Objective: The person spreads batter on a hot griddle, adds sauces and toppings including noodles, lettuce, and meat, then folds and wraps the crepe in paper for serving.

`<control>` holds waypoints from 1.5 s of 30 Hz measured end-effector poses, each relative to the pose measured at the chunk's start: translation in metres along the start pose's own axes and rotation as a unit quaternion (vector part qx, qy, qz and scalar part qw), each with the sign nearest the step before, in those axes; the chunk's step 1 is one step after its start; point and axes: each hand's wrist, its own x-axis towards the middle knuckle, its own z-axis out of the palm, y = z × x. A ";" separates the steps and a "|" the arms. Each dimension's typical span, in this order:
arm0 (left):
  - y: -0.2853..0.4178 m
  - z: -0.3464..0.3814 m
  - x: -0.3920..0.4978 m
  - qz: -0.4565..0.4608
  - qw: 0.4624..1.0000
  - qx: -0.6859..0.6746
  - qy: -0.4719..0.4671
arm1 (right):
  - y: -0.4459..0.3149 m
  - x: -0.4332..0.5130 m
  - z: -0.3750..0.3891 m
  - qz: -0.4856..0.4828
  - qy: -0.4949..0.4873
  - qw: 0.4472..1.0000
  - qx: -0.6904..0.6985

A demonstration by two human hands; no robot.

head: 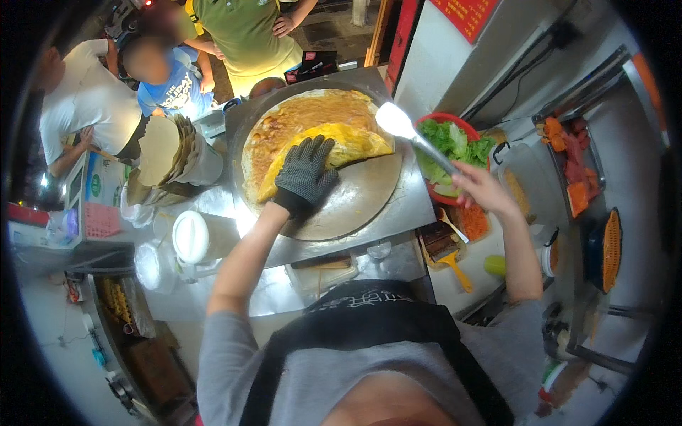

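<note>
A large crepe (319,111) with brown sauce over it covers the far side of the round griddle (357,197). Its near part is folded over, and the egg-yellow underside (351,139) faces up. On that fold my left hand (306,168), in a dark knitted glove, lies flat with fingers spread. My right hand (482,186), bare, grips the metal handle of a utensil with a pale, spoon-like head (395,120). That head is at the right rim of the griddle; I cannot tell whether it touches the crepe.
Right of the griddle stands a red bowl of lettuce (453,141), with shredded orange food (471,221) and a yellow-handled brush (457,271) nearer me. Paper bags (165,152) and a white-lidded container (191,237) stand left. Several people (245,37) are beyond the counter.
</note>
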 end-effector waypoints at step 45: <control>-0.004 0.018 0.032 -0.115 0.988 -0.106 0.018 | 0.010 -0.027 0.176 -0.197 0.324 0.852 -0.361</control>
